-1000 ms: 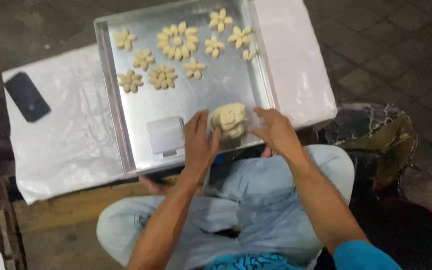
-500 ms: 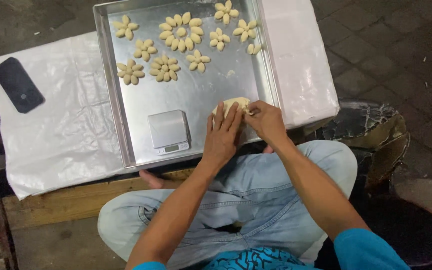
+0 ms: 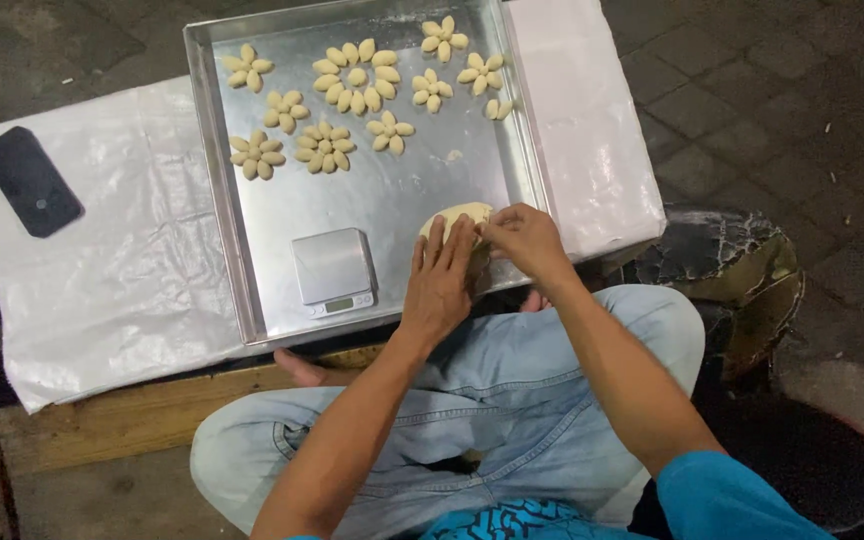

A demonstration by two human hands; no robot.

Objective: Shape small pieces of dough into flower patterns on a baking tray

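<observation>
- Your left hand lies flat, fingers spread and pressed down on the near side of a pale lump of dough.
- Your right hand comes in from the right; its fingertips are pressed together, pinching the dough's right edge.
- The dough sits in the near right corner of the metal tray, close to the tray's right wall.
- A small silver scale stands in the tray just left of your left hand, apart from it.
- Flower-shaped dough pieces lie in clusters across the far half of the tray, well apart from both hands.
- The tray rests on a tabletop covered in white plastic sheet.
- A dark phone lies on the sheet at the far left.
- You sit cross-legged in light jeans, knees under the tabletop's edge.
</observation>
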